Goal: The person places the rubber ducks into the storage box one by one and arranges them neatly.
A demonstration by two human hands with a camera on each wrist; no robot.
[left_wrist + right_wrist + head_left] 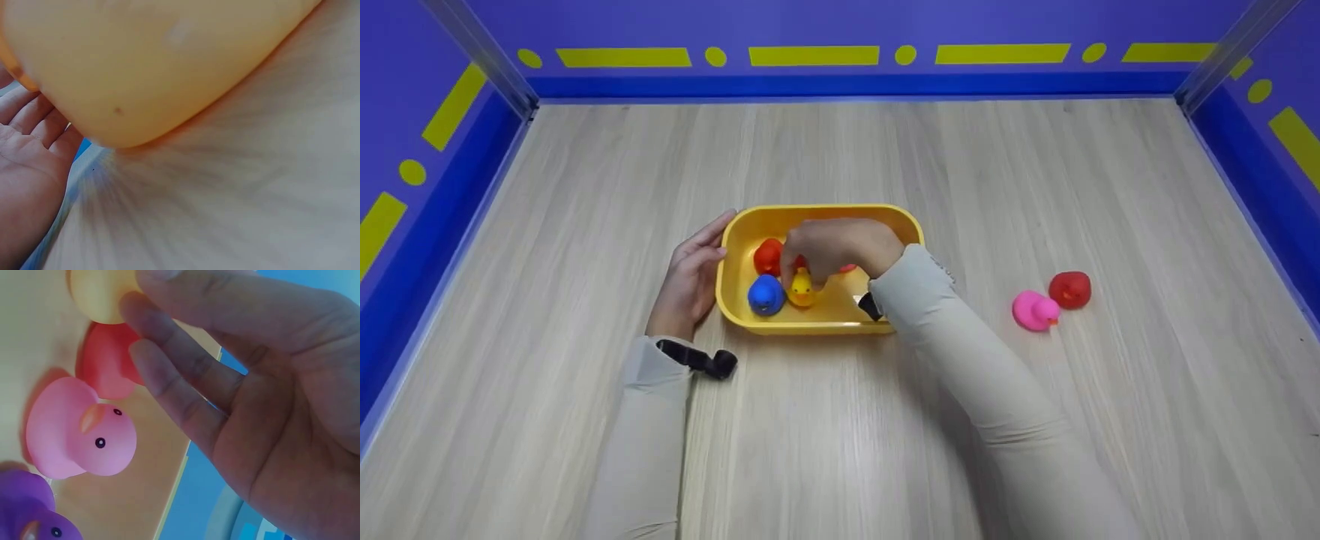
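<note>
A yellow plastic basin (817, 328) holds several rubber ducks. My right hand (840, 244) reaches down into it, thumb and fingers pinching a yellow rubber duck (802, 289). Left of that duck lie a blue duck (766, 295) and a red duck (768, 257). In the right wrist view, a red duck (107, 363), a pink duck (81, 430) and a purple duck (34, 506) sit in the basin beside the hand, mostly hidden from the head view. My left hand (691, 274) rests against the basin's left end, fingers extended along the wall and thumb at the rim.
To the right on the wooden table (840, 435) lie a pink duck (1033, 310) and a red duck (1069, 289), side by side. Blue-purple panels with yellow marks (814, 55) wall in the back and both sides.
</note>
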